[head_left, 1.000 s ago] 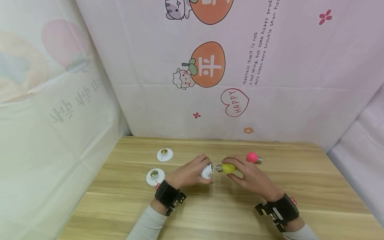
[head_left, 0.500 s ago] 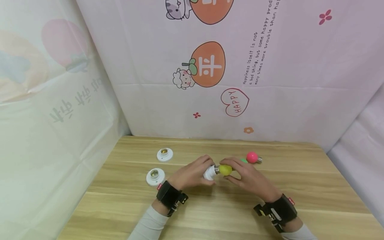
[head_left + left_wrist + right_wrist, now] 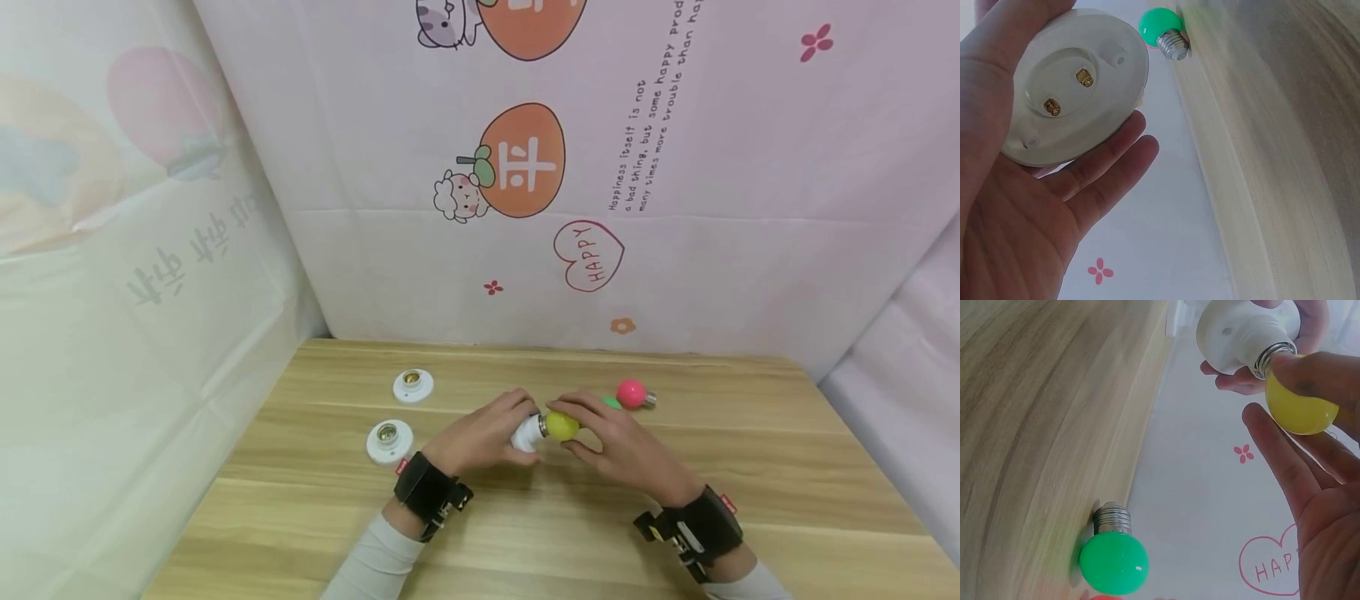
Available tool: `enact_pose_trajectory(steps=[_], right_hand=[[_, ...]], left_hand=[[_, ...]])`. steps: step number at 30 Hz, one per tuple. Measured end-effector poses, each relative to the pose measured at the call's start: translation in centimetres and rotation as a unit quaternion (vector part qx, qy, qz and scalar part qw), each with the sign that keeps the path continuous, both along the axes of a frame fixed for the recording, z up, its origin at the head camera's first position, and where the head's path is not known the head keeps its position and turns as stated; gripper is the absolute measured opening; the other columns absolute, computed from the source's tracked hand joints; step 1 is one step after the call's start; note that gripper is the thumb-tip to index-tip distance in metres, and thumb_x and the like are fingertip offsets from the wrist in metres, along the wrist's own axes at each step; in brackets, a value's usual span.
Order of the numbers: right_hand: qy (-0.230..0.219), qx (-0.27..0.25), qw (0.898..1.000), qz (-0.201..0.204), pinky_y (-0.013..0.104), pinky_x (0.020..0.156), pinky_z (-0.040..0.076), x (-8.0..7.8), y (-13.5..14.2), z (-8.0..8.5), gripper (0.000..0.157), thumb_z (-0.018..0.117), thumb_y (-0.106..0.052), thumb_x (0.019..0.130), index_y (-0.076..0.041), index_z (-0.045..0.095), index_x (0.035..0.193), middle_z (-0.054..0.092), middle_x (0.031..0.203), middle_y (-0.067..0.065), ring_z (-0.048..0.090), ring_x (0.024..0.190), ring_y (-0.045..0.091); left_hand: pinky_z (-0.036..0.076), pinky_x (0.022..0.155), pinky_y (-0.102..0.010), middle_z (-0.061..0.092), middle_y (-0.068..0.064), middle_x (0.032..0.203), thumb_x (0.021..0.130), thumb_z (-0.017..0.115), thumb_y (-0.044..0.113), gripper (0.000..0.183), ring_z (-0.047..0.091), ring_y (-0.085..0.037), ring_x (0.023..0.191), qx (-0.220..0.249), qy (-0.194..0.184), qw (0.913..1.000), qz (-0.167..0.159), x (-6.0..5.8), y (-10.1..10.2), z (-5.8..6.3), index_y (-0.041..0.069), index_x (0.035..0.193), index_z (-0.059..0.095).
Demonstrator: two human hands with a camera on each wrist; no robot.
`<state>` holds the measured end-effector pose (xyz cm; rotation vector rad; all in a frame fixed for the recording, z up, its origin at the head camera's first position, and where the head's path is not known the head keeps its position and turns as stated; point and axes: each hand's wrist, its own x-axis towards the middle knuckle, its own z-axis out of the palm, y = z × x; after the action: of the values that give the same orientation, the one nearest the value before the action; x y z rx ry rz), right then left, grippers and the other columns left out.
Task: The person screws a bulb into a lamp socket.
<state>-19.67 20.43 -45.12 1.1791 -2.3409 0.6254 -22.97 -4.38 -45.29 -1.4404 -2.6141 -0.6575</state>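
a: change over the last second?

b: one second back, a gap separates the round yellow bulb (image 3: pixel 562 426) from the white round lamp socket (image 3: pixel 527 434). now, just right of the lower centre of the head frame, they meet; only a narrow band of silver metal thread (image 3: pixel 1274 359) shows at the mouth.

a: hands?

b: left hand (image 3: pixel 480 437) grips the socket by its body and flange. right hand (image 3: pixel 622 442) pinches the bulb's globe, thumb near the thread.

a: meaning?

b: judgement: base partly seated, joint not complete, since thread remains visible. whether it is catching straight, cannot tell.

a: other parts?

b: shiny green bulb (image 3: pixel 1114 562), lower left of the right wrist frame, lies on the wood-grain table (image 3: pixel 600 533), held by neither hand.
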Motion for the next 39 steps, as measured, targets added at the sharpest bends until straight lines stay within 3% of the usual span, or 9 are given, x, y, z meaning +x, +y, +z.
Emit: enact_pose_trajectory(steps=[11,17,23,27,34,39], right_hand=[[-0.009,-0.007,1.000,-0.007,0.028,0.088,0.052,-0.05,-0.01,-0.20,0.064,0.075,-0.022,0.079,-0.008,0.052,0.137,0.057,0.124,-0.002,0.055,0.108,0.008],[-0.012,-0.003,1.000,-0.027,0.026,0.081,0.054,0.01,0.01,-0.13,0.061,0.076,-0.025,0.080,-0.006,0.055,0.133,0.060,0.116,-0.002,0.056,0.097,0.004],[-0.044,0.002,0.998,-0.034,0.024,0.073,0.054,0.25,0.05,-0.07,0.060,0.075,-0.026,0.082,-0.005,0.053,0.134,0.062,0.109,-0.004,0.055,0.088,0.003],[-0.061,-0.011,0.998,-0.028,0.027,0.072,0.054,0.26,-0.02,-0.02,0.057,0.075,-0.025,0.083,-0.006,0.052,0.131,0.062,0.110,-0.003,0.056,0.087,0.005],[-0.035,-0.026,0.999,-0.018,0.025,0.073,0.055,0.22,-0.13,-0.15,0.061,0.076,-0.022,0.080,-0.006,0.052,0.134,0.053,0.132,0.003,0.055,0.093,0.004],[-0.020,-0.037,0.999,0.007,0.022,0.075,0.054,0.08,-0.25,-0.11,0.057,0.078,-0.018,0.078,-0.008,0.055,0.129,0.053,0.128,-0.001,0.055,0.096,0.004]], left_hand=[[0.043,0.081,-0.011,0.044,0.009,0.108,0.080,0.073,0.043,0.048,0.040,-0.001,0.095,-0.010,0.033,0.9994,-0.006,0.13,-0.01,0.09,0.015,0.112,0.053],[0.043,0.080,-0.011,0.043,0.009,0.108,0.079,0.074,0.042,0.047,0.040,-0.001,0.095,-0.007,0.037,0.9993,-0.006,0.09,0.09,0.22,0.015,0.111,0.053],[0.043,0.078,-0.011,0.043,0.009,0.107,0.079,0.074,0.040,0.045,0.040,-0.001,0.094,-0.008,0.033,0.9994,-0.006,0.27,0.12,0.24,0.015,0.110,0.053],[0.042,0.078,-0.012,0.043,0.010,0.107,0.079,0.073,0.041,0.045,0.039,-0.001,0.094,-0.009,0.035,0.9993,-0.003,0.30,0.08,0.23,0.016,0.110,0.053],[0.042,0.078,-0.012,0.044,0.008,0.107,0.080,0.072,0.041,0.045,0.040,-0.002,0.094,-0.012,0.040,0.9991,-0.006,0.34,0.04,0.47,0.014,0.111,0.054],[0.043,0.078,-0.012,0.044,0.009,0.106,0.080,0.073,0.041,0.045,0.040,-0.002,0.093,-0.008,0.031,0.9995,-0.001,0.35,-0.01,0.49,0.015,0.111,0.054]])
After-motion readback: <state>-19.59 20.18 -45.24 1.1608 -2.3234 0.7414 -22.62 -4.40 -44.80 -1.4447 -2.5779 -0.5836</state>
